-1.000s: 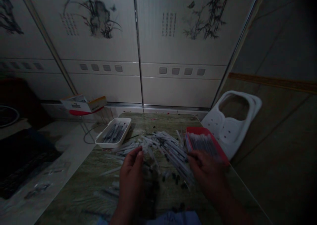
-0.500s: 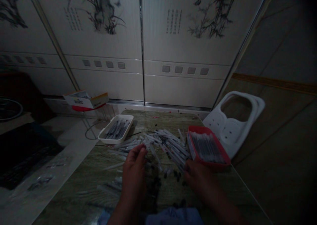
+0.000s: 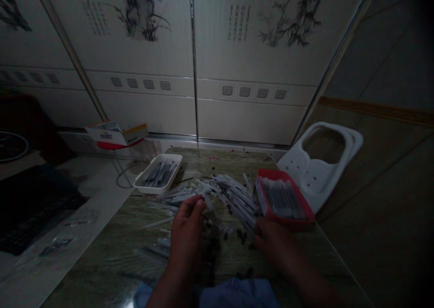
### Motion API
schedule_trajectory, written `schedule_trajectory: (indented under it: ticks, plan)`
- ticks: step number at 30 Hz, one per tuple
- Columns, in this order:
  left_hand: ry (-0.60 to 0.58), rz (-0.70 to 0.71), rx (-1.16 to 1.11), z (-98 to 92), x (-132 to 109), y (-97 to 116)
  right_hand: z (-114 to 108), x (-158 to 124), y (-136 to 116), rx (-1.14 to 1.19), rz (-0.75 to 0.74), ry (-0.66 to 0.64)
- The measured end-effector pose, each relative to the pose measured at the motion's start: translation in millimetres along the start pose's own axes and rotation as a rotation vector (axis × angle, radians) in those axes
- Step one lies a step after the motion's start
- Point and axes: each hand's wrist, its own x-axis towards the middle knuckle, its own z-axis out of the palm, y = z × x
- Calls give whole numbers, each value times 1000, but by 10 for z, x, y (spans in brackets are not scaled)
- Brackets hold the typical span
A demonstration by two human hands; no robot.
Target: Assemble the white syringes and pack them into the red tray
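My left hand [image 3: 187, 222] is over the near side of a loose pile of pen barrels [image 3: 233, 195], thumb and fingers pinched together. Whatever lies between those fingertips is too dark and small to name. My right hand [image 3: 273, 235] is closed at the pile's right end, just in front of the red box [image 3: 308, 211]. Its fingers are curled and partly hidden, so what they grip cannot be made out. Clear, slender pen tubes [image 3: 283, 197] fill the red box. Dark-cored pens [image 3: 162, 172] lie in a white tray [image 3: 138, 182] at the back left.
Small black caps [image 3: 242, 236] are scattered on the wood-grain table [image 3: 132, 249] between my hands. More tubes [image 3: 152, 254] lie left of my left forearm. A white folding chair [image 3: 317, 172] stands beyond the right edge, and a red stool [image 3: 118, 145] bears an open carton [image 3: 117, 136].
The view has shifted slightly. My left hand has moved a little to the right, still pinched. My right hand stays closed in nearly the same place by the red box.
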Motion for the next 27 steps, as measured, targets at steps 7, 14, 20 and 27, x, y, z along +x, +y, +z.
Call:
schedule_trajectory:
  ticks: [7, 14, 20, 27]
  plan:
    - [-26, 2, 25, 6, -7, -14, 27, 16, -32, -13, 20, 20]
    - [-115, 29, 118, 42, -46, -11, 80, 56, -4, -16, 17, 44]
    - [-239, -40, 165, 112, -129, -10, 61, 50, -32, 292, -61, 96]
    - [-564, -194, 127, 132, -191, -164, 28, 9, -135, 678, -298, -25]
